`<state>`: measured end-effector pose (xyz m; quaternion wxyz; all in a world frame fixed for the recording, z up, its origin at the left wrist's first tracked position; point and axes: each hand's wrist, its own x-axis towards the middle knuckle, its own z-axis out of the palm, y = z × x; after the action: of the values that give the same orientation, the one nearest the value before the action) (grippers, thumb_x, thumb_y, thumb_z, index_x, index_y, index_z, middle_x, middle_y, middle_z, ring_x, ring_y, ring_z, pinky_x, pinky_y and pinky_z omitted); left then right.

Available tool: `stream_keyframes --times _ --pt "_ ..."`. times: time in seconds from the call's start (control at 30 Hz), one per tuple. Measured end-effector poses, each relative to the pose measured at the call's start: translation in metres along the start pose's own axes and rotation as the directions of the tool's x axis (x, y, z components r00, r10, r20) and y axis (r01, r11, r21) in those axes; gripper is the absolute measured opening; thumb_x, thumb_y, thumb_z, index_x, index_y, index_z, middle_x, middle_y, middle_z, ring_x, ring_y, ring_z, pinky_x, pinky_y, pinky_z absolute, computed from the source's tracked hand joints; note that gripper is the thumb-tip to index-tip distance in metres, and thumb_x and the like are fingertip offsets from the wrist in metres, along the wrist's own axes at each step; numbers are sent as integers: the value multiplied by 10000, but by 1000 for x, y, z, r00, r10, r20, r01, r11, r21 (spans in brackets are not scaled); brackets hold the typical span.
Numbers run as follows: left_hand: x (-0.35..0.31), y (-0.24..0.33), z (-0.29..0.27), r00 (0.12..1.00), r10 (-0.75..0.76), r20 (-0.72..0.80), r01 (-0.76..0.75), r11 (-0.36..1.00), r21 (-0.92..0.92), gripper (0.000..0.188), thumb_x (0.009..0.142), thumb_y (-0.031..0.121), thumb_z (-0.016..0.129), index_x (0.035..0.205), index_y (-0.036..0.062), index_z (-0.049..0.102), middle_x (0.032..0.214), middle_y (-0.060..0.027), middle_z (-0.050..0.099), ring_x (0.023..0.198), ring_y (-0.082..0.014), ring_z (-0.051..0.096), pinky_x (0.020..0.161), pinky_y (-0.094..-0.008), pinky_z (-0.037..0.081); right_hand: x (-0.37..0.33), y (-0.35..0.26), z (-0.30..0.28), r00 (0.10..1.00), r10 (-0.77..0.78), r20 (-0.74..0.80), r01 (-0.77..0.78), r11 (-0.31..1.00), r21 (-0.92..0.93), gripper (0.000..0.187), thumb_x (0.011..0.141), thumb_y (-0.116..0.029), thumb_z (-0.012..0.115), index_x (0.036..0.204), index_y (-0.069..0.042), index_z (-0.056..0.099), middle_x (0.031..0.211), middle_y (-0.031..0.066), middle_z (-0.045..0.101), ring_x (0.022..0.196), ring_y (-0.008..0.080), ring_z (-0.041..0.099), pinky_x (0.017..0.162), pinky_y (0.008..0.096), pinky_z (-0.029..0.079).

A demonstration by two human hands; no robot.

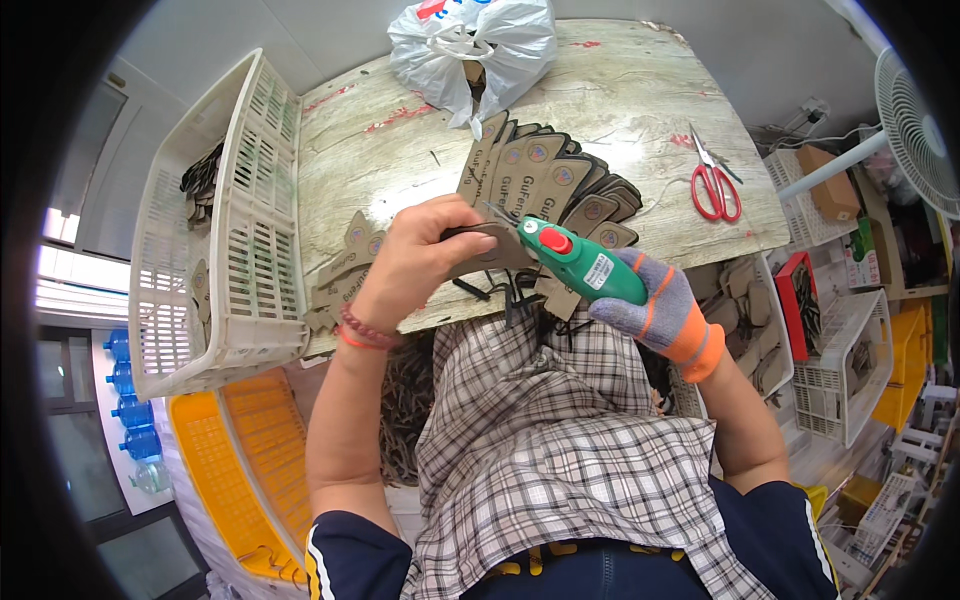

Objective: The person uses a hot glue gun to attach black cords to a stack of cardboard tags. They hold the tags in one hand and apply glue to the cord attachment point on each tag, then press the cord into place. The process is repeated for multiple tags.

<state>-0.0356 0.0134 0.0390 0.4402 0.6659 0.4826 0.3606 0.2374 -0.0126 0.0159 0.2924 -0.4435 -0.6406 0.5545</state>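
My left hand (412, 258), bare, pinches a flat brown insole-like piece (482, 258) between thumb and fingers over the table's near edge. In a grey and orange glove, my right hand (662, 308) is wrapped round green cordless electric scissors (590, 268) with a red button. Their blade end meets the right end of the held piece; the exact cut point is too small to tell. Beyond both hands, a fanned pile of similar printed pieces (550, 170) with dark edges lies on the table. More pieces (345, 262) lie left of my left wrist.
Red-handled scissors (714, 190) lie on the wooden table (370, 150), right of the pile. A white plastic bag (475, 55) stands at the back. A white crate (225, 230) flanks the table's left side; a yellow crate (240, 465) sits lower. Right are crates (845, 375) and a fan (915, 130).
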Motion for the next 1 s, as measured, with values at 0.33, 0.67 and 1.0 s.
stream_keyframes --times 0.33,0.67,1.0 --pt "58 -82 -5 941 -110 -320 201 943 267 236 726 221 680 768 -6 631 793 -115 600 774 -217 554 698 -320 444 -21 33 -10 972 68 -223 -79 996 -41 480 758 -283 730 1096 4 546 793 36 609 650 67 525 588 235 448" --pt "130 -92 79 834 -146 -531 224 971 84 216 672 126 713 785 41 551 775 -91 606 775 -255 572 708 -360 450 -5 29 -1 917 190 -350 -167 981 96 477 757 -299 725 1076 13 557 733 25 593 587 47 497 512 210 414" --pt "67 -43 28 754 -357 -552 -293 569 -768 221 879 1 503 1091 -64 502 851 -75 577 763 -148 567 752 -282 493 19 7 22 944 108 -312 -97 994 51 522 741 -345 735 1086 4 556 801 54 614 664 82 560 581 230 461"
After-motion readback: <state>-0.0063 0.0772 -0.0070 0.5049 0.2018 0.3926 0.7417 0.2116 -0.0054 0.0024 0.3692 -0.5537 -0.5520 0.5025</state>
